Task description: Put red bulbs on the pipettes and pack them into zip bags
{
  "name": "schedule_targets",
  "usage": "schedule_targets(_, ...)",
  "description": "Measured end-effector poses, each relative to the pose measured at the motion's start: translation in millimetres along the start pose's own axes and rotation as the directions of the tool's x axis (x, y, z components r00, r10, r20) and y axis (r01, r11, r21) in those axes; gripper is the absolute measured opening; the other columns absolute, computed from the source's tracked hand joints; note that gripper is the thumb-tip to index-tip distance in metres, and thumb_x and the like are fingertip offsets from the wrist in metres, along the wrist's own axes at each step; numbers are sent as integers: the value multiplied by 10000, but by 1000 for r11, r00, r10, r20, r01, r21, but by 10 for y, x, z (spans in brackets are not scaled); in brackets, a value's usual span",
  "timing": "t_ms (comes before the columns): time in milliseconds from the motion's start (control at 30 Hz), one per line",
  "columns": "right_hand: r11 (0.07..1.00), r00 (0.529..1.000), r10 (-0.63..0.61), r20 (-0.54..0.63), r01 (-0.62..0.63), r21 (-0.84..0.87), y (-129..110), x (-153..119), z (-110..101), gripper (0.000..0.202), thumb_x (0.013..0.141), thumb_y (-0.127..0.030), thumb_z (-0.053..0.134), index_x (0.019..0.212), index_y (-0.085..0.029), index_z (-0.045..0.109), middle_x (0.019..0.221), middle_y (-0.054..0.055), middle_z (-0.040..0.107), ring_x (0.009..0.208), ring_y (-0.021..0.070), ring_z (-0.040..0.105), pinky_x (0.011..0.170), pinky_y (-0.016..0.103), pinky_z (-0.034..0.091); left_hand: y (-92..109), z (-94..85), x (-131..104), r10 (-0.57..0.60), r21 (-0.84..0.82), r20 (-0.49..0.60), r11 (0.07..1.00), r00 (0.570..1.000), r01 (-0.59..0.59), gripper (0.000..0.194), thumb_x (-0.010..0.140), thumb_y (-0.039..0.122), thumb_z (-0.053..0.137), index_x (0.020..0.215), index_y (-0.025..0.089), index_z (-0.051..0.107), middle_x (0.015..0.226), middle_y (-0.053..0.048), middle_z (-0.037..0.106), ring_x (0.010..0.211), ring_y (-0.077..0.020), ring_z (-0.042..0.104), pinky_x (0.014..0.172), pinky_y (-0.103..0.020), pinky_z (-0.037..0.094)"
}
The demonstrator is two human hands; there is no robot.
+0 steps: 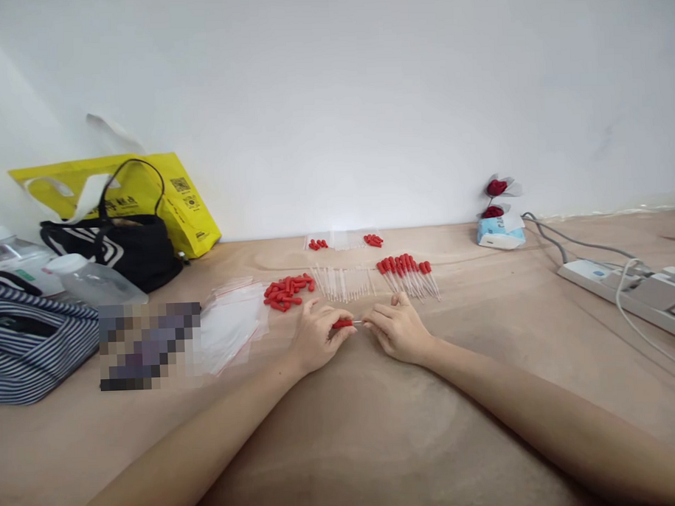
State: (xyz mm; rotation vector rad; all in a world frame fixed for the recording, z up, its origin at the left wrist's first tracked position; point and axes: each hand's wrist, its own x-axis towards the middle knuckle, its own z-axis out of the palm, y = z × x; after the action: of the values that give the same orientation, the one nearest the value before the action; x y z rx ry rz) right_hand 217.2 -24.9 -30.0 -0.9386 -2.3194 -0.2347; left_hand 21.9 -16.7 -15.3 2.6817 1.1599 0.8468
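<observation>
My left hand (319, 335) pinches a red rubber dropper bulb (343, 324) between thumb and fingers. From the other side, my right hand (394, 329) grips a thin clear dropper tube (358, 323), whose end meets the bulb; how deep it sits inside is hidden. A pile of loose red bulbs (288, 291) lies just beyond my left hand. Bare clear tubes (344, 284) are spread side by side behind both hands. Beyond my right hand rests a group of droppers (408, 274) with red bulbs fitted on their tubes.
Clear zip bags (234, 323) are stacked left of the bulbs. Two bagged batches, one with red bulbs (373, 241), lie by the wall. Bags (110, 250), bottles (100, 280) and a striped pouch (36, 345) stand left; a power strip (638, 290) and tissue pack (500, 236) right.
</observation>
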Motion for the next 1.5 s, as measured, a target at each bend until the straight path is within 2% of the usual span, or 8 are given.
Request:
schedule_targets(267, 998, 999, 28, 18, -27, -59, 8, -21, -62, 192, 826, -252, 441, 842, -204, 626, 741, 26, 618, 748, 150, 470, 669, 311, 185, -51, -23, 10, -24, 54, -48, 998, 999, 27, 152, 795, 358, 514, 836, 239, 599, 817, 19, 666, 828, -167, 568, 942, -416, 189)
schedule_targets(367, 978, 980, 196, -11, -197, -72, 40, 12, -50, 206, 817, -231, 426, 917, -197, 603, 751, 38, 631, 749, 160, 487, 660, 308, 184, -105, -32, 4, -117, 127, -155, 982, 981, 137, 281, 759, 383, 546, 994, 227, 549, 935, -21, 644, 936, -212, 529, 921, -425, 216)
schedule_targets(533, 779, 791, 608, -66, -611, -143, 248, 209, 38, 235, 760, -205, 430, 963, -150, 535, 723, 44, 641, 771, 191, 535, 684, 306, 192, -196, -37, 5, -253, 190, -206, 937, 945, 293, 262, 744, 300, 553, 994, 226, 524, 895, -18, 642, 928, -225, 517, 910, -454, 205)
schedule_targets(633, 655, 677, 735, -38, -723, -220, 386, 369, 120, 198, 757, -220, 422, 905, -157, 536, 735, 61, 643, 770, 209, 555, 710, 328, 197, -205, -34, 11, -254, 196, -187, 937, 949, 289, 226, 741, 284, 553, 960, 234, 532, 893, -16, 640, 940, -228, 507, 911, -468, 193)
schedule_targets(733, 593, 615, 789, 7, -758, -269, 455, 492, 187, 205, 768, -231, 398, 878, -162, 556, 760, 87, 645, 779, 225, 565, 730, 359, 200, -207, -39, 14, -245, 198, -184, 939, 952, 280, 184, 742, 285, 552, 919, 239, 549, 888, -18, 639, 940, -237, 503, 902, -487, 192)
schedule_targets(1200, 619, 621, 776, 109, -715, -325, 497, 606, 209, 286, 765, -290, 391, 788, -162, 646, 787, 111, 650, 785, 234, 568, 773, 403, 213, -534, -161, 7, -272, 366, -392, 831, 879, 420, 143, 767, 334, 522, 818, 223, 598, 895, -56, 598, 927, -256, 479, 861, -486, 214)
schedule_targets(1333, 616, 607, 779, 158, -691, -379, 504, 687, 235, 252, 730, -267, 449, 800, -138, 654, 823, 143, 646, 809, 252, 563, 772, 415, 229, -620, -211, 6, -300, 400, -384, 799, 873, 450, 152, 737, 312, 550, 846, 220, 603, 948, -70, 576, 970, -275, 450, 868, -508, 203)
schedule_targets(1500, 613, 589, 783, 198, -678, -406, 509, 768, 311, 194, 703, -201, 490, 759, -141, 666, 812, 146, 649, 806, 261, 564, 794, 434, 215, -658, -204, -19, -274, 465, -305, 793, 912, 394, 127, 715, 316, 579, 791, 224, 623, 974, -73, 561, 977, -279, 439, 881, -529, 190)
